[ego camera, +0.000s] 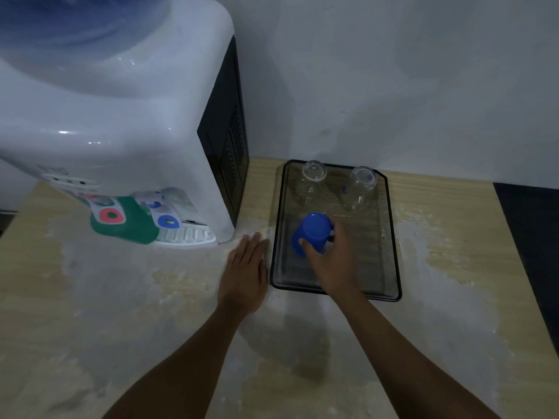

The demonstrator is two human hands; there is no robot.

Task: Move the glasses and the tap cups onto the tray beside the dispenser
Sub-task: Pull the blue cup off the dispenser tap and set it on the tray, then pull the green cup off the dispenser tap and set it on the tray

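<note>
A black mesh tray (384, 267) lies on the table to the right of the white water dispenser (127, 140). Two clear glasses stand upside down at its far end, one at the left (313, 176) and one at the right (361, 184). My right hand (329, 258) grips a blue cup (311, 231), held upside down over the tray's near left part. My left hand (246, 267) rests flat on the table just left of the tray, fingers together, holding nothing. A green cup (130, 225) sits under the dispenser's taps.
The dispenser's red tap (110, 215) and blue tap (168, 221) stick out above a white drip tray (187, 235). A grey wall runs behind the table. The table's right edge (514, 252) drops to a dark floor.
</note>
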